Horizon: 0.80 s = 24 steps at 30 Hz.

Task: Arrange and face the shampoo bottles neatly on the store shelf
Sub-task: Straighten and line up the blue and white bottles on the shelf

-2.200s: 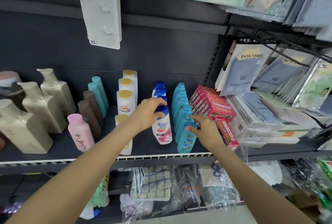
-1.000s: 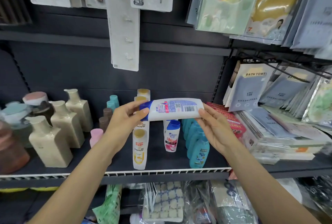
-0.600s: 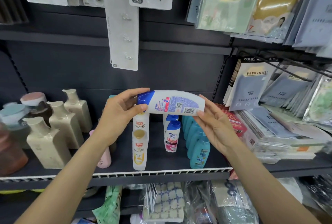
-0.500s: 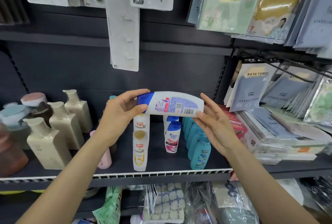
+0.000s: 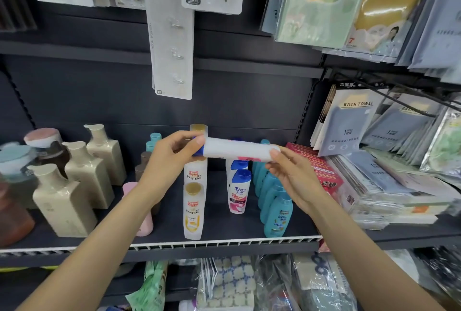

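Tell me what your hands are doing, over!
Left hand grips cap end, right hand the base. Shampoo bottle sideways above shelf. Nothing blocking.

Dark shelf [image 5: 224,229] carries beige pump bottles [image 5: 64,201] at left, Pantene bottles [image 5: 192,211] mid-row, white-and-blue bottles [image 5: 238,191], teal bottles [image 5: 277,213], red boxes [image 5: 324,176] at right.

Your two hands hold one bottle sideways above the shelf rows.

Your left hand [image 5: 172,158] grips the cap end of the held bottle [image 5: 237,149], your right hand [image 5: 291,173] its base. Below it on the shelf [image 5: 224,244] run three front-to-back rows: Pantene bottles [image 5: 192,208] left, Head & Shoulders bottles [image 5: 238,191] middle, teal bottles [image 5: 275,208] right. Pump bottles [image 5: 62,198] stand far left, boxes [image 5: 321,173] right.
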Motion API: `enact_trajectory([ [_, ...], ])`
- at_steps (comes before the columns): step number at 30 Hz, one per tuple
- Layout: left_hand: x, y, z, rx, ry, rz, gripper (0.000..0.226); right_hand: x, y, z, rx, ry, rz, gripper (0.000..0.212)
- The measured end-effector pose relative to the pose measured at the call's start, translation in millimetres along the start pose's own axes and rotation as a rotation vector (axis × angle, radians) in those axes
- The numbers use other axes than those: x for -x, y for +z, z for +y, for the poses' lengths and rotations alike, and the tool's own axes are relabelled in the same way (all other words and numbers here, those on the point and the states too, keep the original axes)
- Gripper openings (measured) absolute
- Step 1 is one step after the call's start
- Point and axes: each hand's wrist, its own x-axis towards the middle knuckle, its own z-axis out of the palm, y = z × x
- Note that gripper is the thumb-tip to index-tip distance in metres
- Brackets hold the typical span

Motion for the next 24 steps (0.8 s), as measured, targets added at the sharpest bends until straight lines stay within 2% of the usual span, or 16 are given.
enact_trajectory([
  [4,-1,4,2,-0.089,0.041,-0.05,0.038,-3,-6,4,0.06,0.077,0.043,0.024],
  [9,-9,10,0,-0.184,0.029,0.004,0.035,-6,-9,8,0.257,0.195,0.1,0.049],
  [12,-14,18,2,-0.137,0.017,0.02,0.032,-7,-10,12,0.338,0.259,0.118,0.055],
  [15,-17,29,4,-0.13,0.037,0.057,0.031,-6,-14,15,0.414,0.27,0.054,0.049],
  [19,-20,46,-1,-0.254,0.099,0.058,0.033,-10,-31,20,0.537,0.187,0.02,0.032],
  [24,-26,70,-24,-0.504,0.151,-0.014,0.036,-23,-65,33,0.923,0.0,0.001,0.019],
])
